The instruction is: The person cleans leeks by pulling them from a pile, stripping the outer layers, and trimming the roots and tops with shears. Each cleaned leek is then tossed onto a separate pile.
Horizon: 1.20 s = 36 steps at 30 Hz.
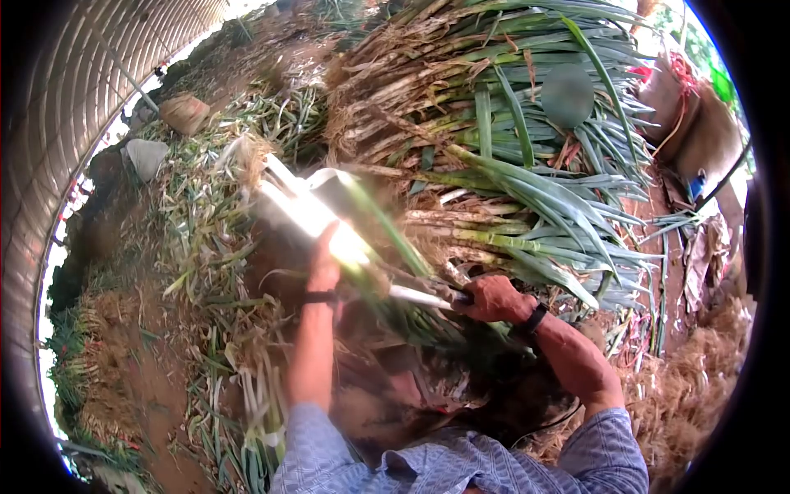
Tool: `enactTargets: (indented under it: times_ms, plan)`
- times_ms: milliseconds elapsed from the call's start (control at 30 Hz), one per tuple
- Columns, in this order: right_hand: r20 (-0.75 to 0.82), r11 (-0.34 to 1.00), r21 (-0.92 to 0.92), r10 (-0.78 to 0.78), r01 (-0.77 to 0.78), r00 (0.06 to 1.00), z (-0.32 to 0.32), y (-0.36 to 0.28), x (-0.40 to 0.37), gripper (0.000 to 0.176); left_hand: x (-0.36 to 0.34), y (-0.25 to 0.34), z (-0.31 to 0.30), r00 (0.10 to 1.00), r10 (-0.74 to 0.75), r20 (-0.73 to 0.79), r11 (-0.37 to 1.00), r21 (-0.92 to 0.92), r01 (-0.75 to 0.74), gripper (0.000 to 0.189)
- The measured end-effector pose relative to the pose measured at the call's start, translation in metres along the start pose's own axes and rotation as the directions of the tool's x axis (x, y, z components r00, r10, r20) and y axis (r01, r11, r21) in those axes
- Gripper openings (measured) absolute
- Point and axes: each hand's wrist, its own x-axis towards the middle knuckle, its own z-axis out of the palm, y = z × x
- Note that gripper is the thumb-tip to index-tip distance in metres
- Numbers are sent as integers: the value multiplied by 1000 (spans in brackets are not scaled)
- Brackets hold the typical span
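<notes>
— While the left hand (325, 262) has its fingers wrapped up around the bundle of white stalks (306, 210), what is the right one doing?

— The right hand (494, 298) is a closed fist, fingers clamped on one pale stalk (420, 296) that runs out of the bundle's lower end. Whether a blade sits in that fist too, I cannot tell.

— And where is the bundle itself?

— Just on the near side of the big heap of green onions (510, 140), held up between the heap and the person's chest. Sun glare bleaches the shafts, so the detail is lost.

— How far along does it look?

— Somewhere in the middle, I judge. The stalks in hand look clean and white. Left of the heap the ground (156, 387) is strewn with stripped leaves (206, 247), and to the right of the heap, nearer the person, lies a mound of dry brown trimmings (691, 387). That reads as plenty done already. But the heap stands high, its stalks brown with soil and roots, so a good deal seems left to clean.
</notes>
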Motion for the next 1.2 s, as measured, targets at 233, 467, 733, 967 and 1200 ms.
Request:
enactTargets:
  times_ms: [233, 467, 733, 967, 1200]
  plan:
    - [-171, 999, -34, 15, -21, 985, 27, 15, -3, 46, -25, 46, 13, 992, 118, -36, 993, 19, -118, 34]
    - [-189, 998, -62, 18, -30, 982, 31, 2, 2, 49, -22, 45, -2, 948, 258, -187, 964, 120, -239, 33]
    - [42, 996, -56, -74, 76, 996, 27, -8, -5, 51, -36, 112, -12, 845, 427, -321, 904, 152, -399, 37]
    - [-54, 999, -46, -17, 15, 998, 25, -5, 0, 64, -23, 180, -74, 627, 779, -10, 407, 769, -493, 30]
    - [-429, 957, 195, -116, 217, 896, 12, -41, 6, 38, -89, 153, -11, 888, 421, 186, -68, 982, -174, 51]
